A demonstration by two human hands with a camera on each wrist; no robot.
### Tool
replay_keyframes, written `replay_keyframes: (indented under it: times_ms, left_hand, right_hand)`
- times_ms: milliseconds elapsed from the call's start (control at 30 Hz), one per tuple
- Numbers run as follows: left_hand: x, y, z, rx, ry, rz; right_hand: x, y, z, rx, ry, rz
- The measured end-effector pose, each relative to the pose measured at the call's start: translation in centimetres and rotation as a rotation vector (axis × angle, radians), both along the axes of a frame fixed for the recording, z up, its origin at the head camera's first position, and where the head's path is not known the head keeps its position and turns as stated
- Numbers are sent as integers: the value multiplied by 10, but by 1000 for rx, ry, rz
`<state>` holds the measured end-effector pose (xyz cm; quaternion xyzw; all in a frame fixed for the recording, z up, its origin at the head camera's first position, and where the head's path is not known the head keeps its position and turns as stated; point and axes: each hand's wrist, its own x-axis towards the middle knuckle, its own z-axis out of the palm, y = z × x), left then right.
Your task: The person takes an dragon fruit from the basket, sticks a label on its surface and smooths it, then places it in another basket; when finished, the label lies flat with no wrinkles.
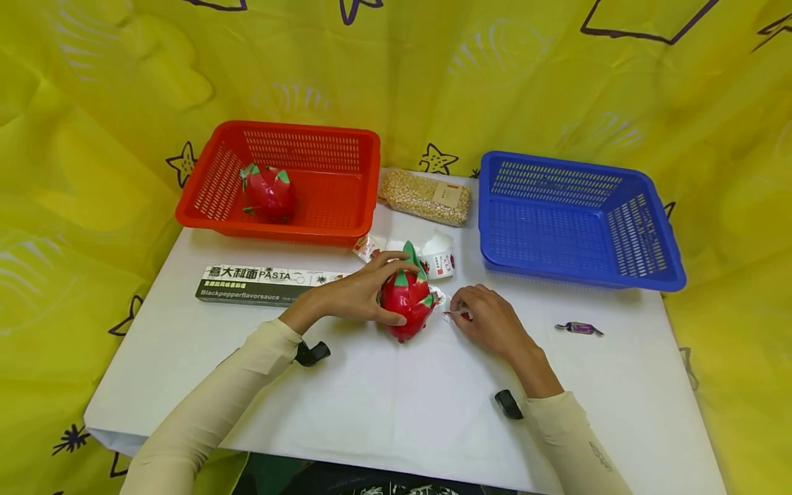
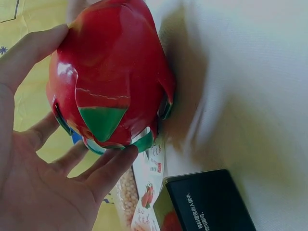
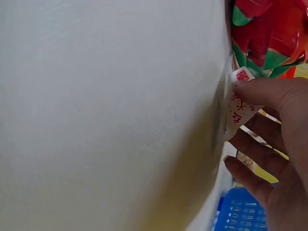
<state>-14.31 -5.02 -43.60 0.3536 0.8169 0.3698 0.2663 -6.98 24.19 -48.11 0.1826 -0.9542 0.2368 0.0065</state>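
A glossy red dragon fruit (image 1: 405, 302) with green-tipped scales stands near the table's middle. My left hand (image 1: 359, 289) grips it from the left, thumb in front and fingers over its far side. Just to its right, my right hand (image 1: 491, 322) pinches a small white packet with red print (image 3: 243, 110) between thumb and fingers, low by the tabletop. More white-and-red printed packaging (image 1: 442, 265) lies behind the fruit, partly hidden by it. A second dragon fruit (image 1: 272, 194) lies in the red basket (image 1: 331, 206) at the back left.
A blue basket (image 1: 544, 237) stands at the back right. Between the baskets lies a clear bag of yellowish grains or beans (image 1: 423, 196). A pasta box (image 1: 247, 289) lies left of my left hand, which covers its end. A purple wrapped candy (image 1: 580, 328) lies at the right.
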Motion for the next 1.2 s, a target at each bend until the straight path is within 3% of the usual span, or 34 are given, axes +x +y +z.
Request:
replay_keyframes:
  times_ms: [533,767,1000,1200]
  left_hand:
    - [0,-3,-1,-10,-28,-22]
    - [0,-7,2,-15,-12,-28]
    - [-2,-11,2,-20,21,-24]
    - [-3,-17,2,10,-27,-39]
  right_hand:
    - [-2,4,12,-154,41,-110]
    - [-7,-4,40,-330,28,-61]
    - [-9,-20,66,-365,9,-10]
    - [-4,-39,81,-387,-87,34]
